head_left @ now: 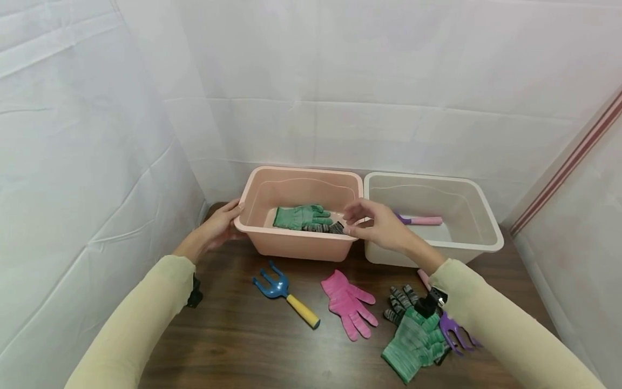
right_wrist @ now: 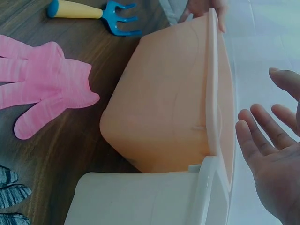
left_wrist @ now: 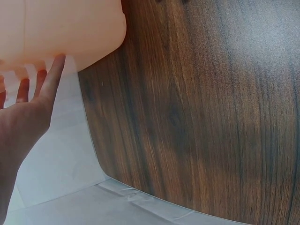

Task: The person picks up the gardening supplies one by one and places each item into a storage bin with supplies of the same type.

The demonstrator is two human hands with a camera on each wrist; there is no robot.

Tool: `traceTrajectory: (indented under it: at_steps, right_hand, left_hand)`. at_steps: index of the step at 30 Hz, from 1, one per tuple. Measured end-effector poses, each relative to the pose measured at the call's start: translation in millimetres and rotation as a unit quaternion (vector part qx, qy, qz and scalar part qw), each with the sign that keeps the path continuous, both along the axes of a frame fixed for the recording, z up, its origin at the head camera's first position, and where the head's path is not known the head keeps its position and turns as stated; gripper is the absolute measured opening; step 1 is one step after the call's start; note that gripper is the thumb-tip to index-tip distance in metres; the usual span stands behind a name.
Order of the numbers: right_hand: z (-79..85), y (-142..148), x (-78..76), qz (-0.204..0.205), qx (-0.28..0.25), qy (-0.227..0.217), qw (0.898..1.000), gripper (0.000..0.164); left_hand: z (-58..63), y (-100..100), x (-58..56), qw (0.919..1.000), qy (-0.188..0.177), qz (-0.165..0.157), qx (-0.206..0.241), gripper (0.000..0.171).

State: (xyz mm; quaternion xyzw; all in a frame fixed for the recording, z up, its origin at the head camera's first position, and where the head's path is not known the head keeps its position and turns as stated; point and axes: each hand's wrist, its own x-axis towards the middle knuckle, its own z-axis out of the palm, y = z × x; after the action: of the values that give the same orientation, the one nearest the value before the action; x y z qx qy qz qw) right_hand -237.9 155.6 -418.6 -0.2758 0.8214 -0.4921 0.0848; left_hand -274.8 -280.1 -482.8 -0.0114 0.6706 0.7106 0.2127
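Note:
My left hand (head_left: 222, 222) holds the left end of the peach-coloured plastic bin (head_left: 301, 246). In the left wrist view its fingers (left_wrist: 52, 77) lie along the bin's outer wall, and the thumb is at the rim. Over the bin's right end hovers my right hand (head_left: 376, 224), fingers loosely bent and nothing between them; the right wrist view shows the palm and spread fingers too. A green glove (head_left: 293, 217) lies inside the bin, with a grey-black striped glove (head_left: 318, 228) partly under it.
Right beside it stands a cream bin (head_left: 486, 227) containing a pink-handled tool (head_left: 427, 220). On the wooden table (head_left: 218, 346) in front are a blue hand fork (head_left: 278, 287) with yellow handle, a pink glove (head_left: 347, 302), green gloves (head_left: 410, 343), a striped glove (head_left: 400, 302) and a purple fork (head_left: 452, 327). White sheeting (head_left: 311, 81) surrounds the table.

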Motion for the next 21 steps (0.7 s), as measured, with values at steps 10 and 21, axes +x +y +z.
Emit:
traceTrajectory:
  at_steps: [10, 21]
  right_hand:
    - [-7.5, 8.7, 9.3, 0.0, 0.015, 0.003, 1.0, 0.052]
    - [-15.5, 14.7, 24.6, 0.017, 0.009, 0.001, 1.0, 0.054]
  left_hand:
    - [-1.2, 1.7, -0.7, 1.0, -0.001, -0.004, -0.003, 0.066]
    - [-2.2, 1.1, -0.8, 1.0, 0.001, -0.002, -0.002, 0.064]
